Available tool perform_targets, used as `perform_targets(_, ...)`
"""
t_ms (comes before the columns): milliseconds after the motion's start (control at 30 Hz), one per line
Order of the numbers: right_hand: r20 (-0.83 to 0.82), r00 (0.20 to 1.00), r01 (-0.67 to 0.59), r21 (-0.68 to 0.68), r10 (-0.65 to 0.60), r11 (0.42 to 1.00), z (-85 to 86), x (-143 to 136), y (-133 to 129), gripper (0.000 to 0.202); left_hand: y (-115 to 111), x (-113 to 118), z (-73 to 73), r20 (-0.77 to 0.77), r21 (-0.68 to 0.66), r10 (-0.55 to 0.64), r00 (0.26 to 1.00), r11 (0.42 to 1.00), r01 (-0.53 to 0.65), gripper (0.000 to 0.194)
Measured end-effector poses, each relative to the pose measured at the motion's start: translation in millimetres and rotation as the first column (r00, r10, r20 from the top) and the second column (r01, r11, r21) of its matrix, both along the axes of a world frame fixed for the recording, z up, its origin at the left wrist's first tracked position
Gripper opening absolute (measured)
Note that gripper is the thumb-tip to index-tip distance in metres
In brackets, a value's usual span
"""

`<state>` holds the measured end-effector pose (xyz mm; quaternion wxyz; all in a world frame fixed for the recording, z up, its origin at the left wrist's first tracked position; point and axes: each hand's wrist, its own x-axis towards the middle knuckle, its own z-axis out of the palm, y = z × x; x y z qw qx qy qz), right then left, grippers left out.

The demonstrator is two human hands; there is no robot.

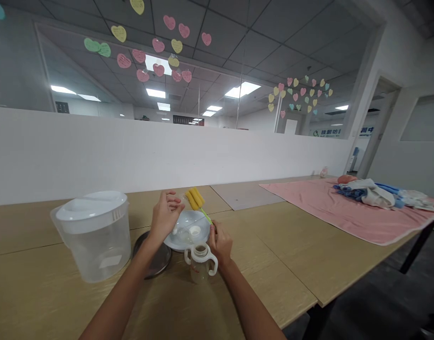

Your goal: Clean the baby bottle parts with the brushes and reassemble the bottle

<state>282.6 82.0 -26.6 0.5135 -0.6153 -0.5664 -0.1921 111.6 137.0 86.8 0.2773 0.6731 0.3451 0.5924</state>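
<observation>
My right hand [221, 242] is closed around the thin green handle of a bottle brush [194, 198] with a yellow sponge head. The sponge points up and away to the left, above a white bowl [170, 242]. Beside the sponge, my left hand [166, 213] has its fingers curled; something clear seems to be at the fingertips, but I cannot make out what. Inside the bowl are a white ring [194, 230] and other small pale parts. A clear baby bottle [199, 270] with two white handles stands uncapped in front of the bowl, near my right wrist.
To the left stands a translucent lidded bucket [96, 241]. A dark round tray [159, 262] lies partly under my left forearm. At the right, a pink cloth [309, 203] bears a heap of clothes [372, 192]. A grey mat [243, 194] lies farther back, before the white wall [167, 156].
</observation>
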Motion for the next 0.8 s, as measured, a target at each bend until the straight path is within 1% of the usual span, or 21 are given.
perform_targets(133, 0.012, 1.0, -0.01, 0.005, 0.01, 1.0, -1.5, 0, 1, 0.042, 0, -4, 1.2, 0.062, -0.02, -0.01, 0.998, 1.0, 0.011, 0.042)
perform_targets(333, 0.049, 0.999, -0.005, 0.017, 0.004, 1.0, -5.2, 0, 4, 0.042, -8, -4, 5.7, 0.027, -0.061, -0.023, 0.999, 0.998, 0.024, 0.04)
perform_targets(433, 0.065, 0.998, 0.004, 0.085, -0.01, 0.996, -5.7, 1, 5, 0.042, -13, -2, 7.4, -0.001, -0.069, -0.015, 1.0, 0.997, 0.015, 0.037)
perform_targets(567, 0.104, 0.995, -0.008, 0.166, -0.01, 0.986, -5.3, 1, 6, 0.038, -15, -1, 7.8, -0.016, -0.062, -0.055, 0.998, 0.997, 0.054, 0.031)
perform_targets(667, 0.124, 0.992, -0.018, 0.183, -0.005, 0.983, -5.6, 0, 6, 0.036, -15, 0, 7.5, -0.024, -0.044, -0.037, 0.999, 0.998, 0.036, 0.031)
perform_targets(800, 0.121, 0.993, -0.015, 0.171, -0.006, 0.985, -7.0, 0, 7, 0.036, -14, 0, 7.2, -0.042, -0.028, 0.0, 0.999, 1.0, -0.001, 0.034)
